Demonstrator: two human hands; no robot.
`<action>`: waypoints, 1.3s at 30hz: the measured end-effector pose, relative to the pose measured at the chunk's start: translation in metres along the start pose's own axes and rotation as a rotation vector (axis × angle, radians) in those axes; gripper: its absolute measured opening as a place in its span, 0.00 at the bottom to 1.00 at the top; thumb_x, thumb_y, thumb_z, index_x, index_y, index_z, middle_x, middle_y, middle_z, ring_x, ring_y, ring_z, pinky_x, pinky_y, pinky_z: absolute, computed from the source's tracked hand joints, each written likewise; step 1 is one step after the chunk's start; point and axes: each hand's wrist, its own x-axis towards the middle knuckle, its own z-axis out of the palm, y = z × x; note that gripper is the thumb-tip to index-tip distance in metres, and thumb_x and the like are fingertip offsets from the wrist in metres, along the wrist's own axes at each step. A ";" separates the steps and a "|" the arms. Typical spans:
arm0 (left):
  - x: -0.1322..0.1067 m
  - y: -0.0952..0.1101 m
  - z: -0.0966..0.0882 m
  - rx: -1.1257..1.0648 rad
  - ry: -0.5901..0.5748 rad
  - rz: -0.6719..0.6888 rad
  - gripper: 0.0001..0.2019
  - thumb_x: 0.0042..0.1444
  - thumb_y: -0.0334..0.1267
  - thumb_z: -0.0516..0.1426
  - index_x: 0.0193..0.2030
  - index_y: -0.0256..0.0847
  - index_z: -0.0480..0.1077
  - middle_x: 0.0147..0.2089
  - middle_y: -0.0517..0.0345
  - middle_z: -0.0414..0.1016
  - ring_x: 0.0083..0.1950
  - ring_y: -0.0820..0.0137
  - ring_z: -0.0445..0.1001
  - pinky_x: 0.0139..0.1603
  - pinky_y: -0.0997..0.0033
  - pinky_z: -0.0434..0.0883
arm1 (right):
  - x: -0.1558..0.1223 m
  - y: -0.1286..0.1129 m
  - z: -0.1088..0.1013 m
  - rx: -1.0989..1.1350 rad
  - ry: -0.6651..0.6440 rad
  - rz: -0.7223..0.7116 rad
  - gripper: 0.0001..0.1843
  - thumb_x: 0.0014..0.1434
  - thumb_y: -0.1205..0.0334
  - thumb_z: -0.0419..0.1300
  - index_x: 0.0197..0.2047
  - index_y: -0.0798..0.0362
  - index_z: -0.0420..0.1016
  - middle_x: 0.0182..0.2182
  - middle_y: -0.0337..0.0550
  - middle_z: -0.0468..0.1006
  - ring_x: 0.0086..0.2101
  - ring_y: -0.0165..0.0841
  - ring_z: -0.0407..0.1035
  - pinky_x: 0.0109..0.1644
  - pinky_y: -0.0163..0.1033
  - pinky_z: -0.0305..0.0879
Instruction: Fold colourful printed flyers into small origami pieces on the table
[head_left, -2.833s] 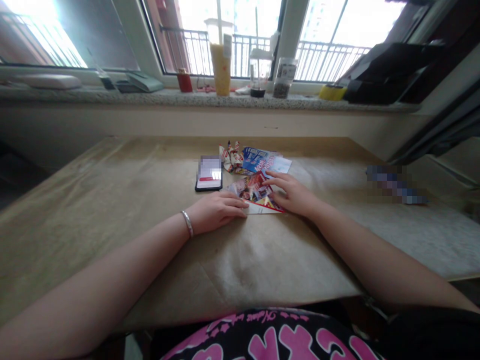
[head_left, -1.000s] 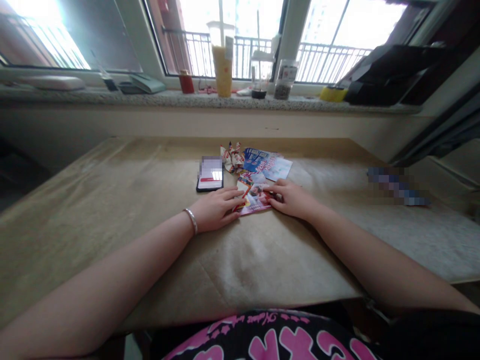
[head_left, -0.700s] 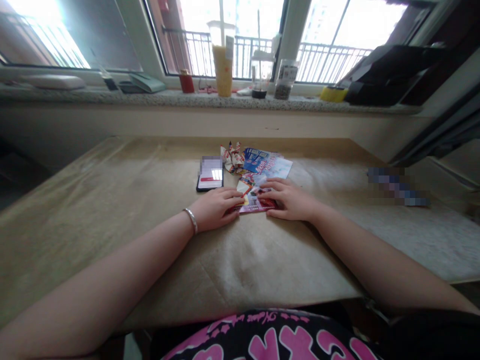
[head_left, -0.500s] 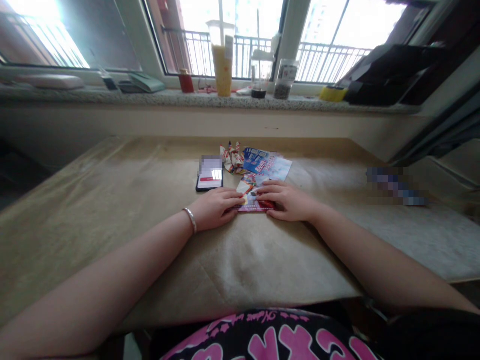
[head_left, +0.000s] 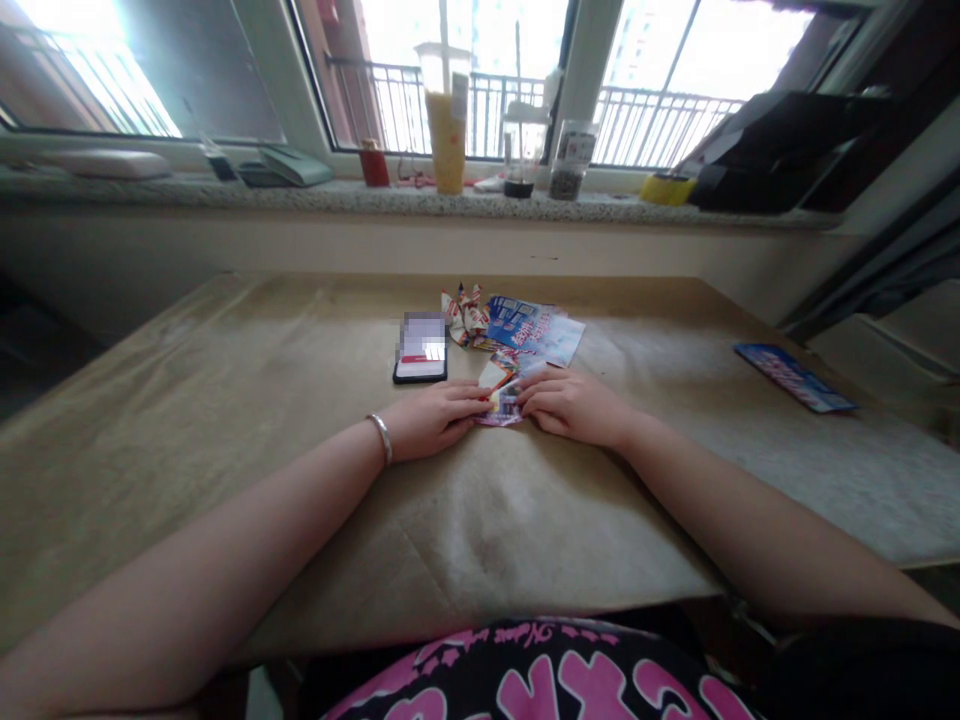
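Note:
A small sheet of colourful printed paper [head_left: 501, 405], partly folded, lies flat on the table between my two hands. My left hand [head_left: 431, 415] is at its left edge, fingers together and fingertips pressed on the paper, a silver bracelet on the wrist. On the right side, my right hand [head_left: 574, 405] has its fingers bent round the edge of the paper, covering that part of it. Just beyond stand folded paper pieces [head_left: 468, 318] with pointed tips. Beside them is a fanned stack of blue printed leaflets [head_left: 529, 325].
A phone [head_left: 421, 355] with a lit screen lies left of the paper pieces. Another blue leaflet [head_left: 795, 377] is at the table's right. On the stone windowsill [head_left: 360, 197] stand a tall yellow drink cup [head_left: 448, 140], a clear jar [head_left: 572, 165] and a black bag [head_left: 765, 150].
My right hand has drawn its fingers in and turned the paper's right side inward, so less of its near edge shows. My left hand has stayed almost in place.

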 end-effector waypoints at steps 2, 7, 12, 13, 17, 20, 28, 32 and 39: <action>0.000 0.000 0.000 0.007 0.005 0.011 0.18 0.63 0.32 0.48 0.57 0.40 0.68 0.60 0.49 0.68 0.61 0.65 0.66 0.62 0.58 0.66 | 0.001 -0.002 0.000 0.036 0.012 0.051 0.12 0.58 0.67 0.53 0.36 0.51 0.78 0.39 0.46 0.81 0.46 0.36 0.71 0.52 0.44 0.66; 0.001 0.002 -0.001 0.047 0.071 -0.038 0.15 0.63 0.34 0.49 0.48 0.44 0.75 0.52 0.50 0.73 0.50 0.67 0.73 0.50 0.66 0.73 | -0.001 -0.006 -0.002 0.029 -0.021 0.249 0.11 0.59 0.62 0.53 0.33 0.53 0.76 0.29 0.45 0.79 0.30 0.32 0.70 0.37 0.36 0.63; 0.002 0.002 -0.002 0.063 0.069 -0.044 0.13 0.61 0.33 0.50 0.45 0.43 0.76 0.45 0.53 0.77 0.43 0.68 0.74 0.45 0.67 0.73 | -0.002 -0.007 0.001 0.101 0.003 0.441 0.12 0.60 0.59 0.52 0.31 0.53 0.75 0.24 0.40 0.75 0.24 0.27 0.63 0.29 0.32 0.55; 0.002 0.002 -0.002 0.055 0.071 -0.041 0.14 0.61 0.33 0.50 0.45 0.43 0.76 0.46 0.53 0.77 0.44 0.68 0.74 0.45 0.67 0.73 | -0.002 -0.006 0.002 0.113 0.011 0.482 0.12 0.59 0.59 0.52 0.31 0.53 0.75 0.23 0.39 0.74 0.23 0.26 0.62 0.28 0.31 0.53; 0.001 0.001 -0.003 0.008 0.071 -0.032 0.14 0.60 0.33 0.50 0.47 0.42 0.75 0.47 0.52 0.77 0.46 0.67 0.74 0.48 0.65 0.73 | 0.000 -0.002 0.007 0.119 0.039 0.619 0.12 0.58 0.56 0.54 0.31 0.53 0.75 0.21 0.37 0.71 0.22 0.27 0.60 0.27 0.31 0.52; 0.001 0.002 -0.004 0.000 0.060 -0.043 0.14 0.60 0.33 0.50 0.48 0.41 0.75 0.48 0.52 0.77 0.48 0.67 0.74 0.51 0.65 0.73 | 0.001 0.002 0.011 0.108 0.039 0.683 0.12 0.57 0.55 0.56 0.30 0.52 0.75 0.20 0.36 0.70 0.22 0.27 0.59 0.27 0.31 0.51; 0.002 0.008 -0.005 0.113 0.046 -0.074 0.19 0.60 0.34 0.50 0.57 0.40 0.69 0.51 0.50 0.76 0.47 0.66 0.76 0.47 0.66 0.75 | 0.002 0.010 0.015 0.007 0.041 0.700 0.11 0.58 0.56 0.55 0.29 0.52 0.73 0.27 0.40 0.74 0.27 0.29 0.64 0.29 0.32 0.52; 0.002 0.009 -0.006 0.108 0.052 -0.008 0.16 0.61 0.34 0.49 0.52 0.40 0.72 0.50 0.52 0.76 0.49 0.68 0.75 0.51 0.66 0.73 | 0.003 0.010 0.016 -0.031 0.021 0.721 0.11 0.58 0.54 0.56 0.30 0.52 0.73 0.28 0.41 0.76 0.27 0.30 0.64 0.29 0.33 0.52; 0.002 0.009 -0.006 0.077 0.034 -0.009 0.16 0.60 0.34 0.50 0.53 0.39 0.72 0.50 0.50 0.76 0.50 0.66 0.73 0.52 0.63 0.73 | 0.005 0.009 0.011 -0.033 -0.052 0.775 0.10 0.58 0.56 0.56 0.30 0.52 0.73 0.28 0.43 0.76 0.27 0.31 0.65 0.29 0.33 0.52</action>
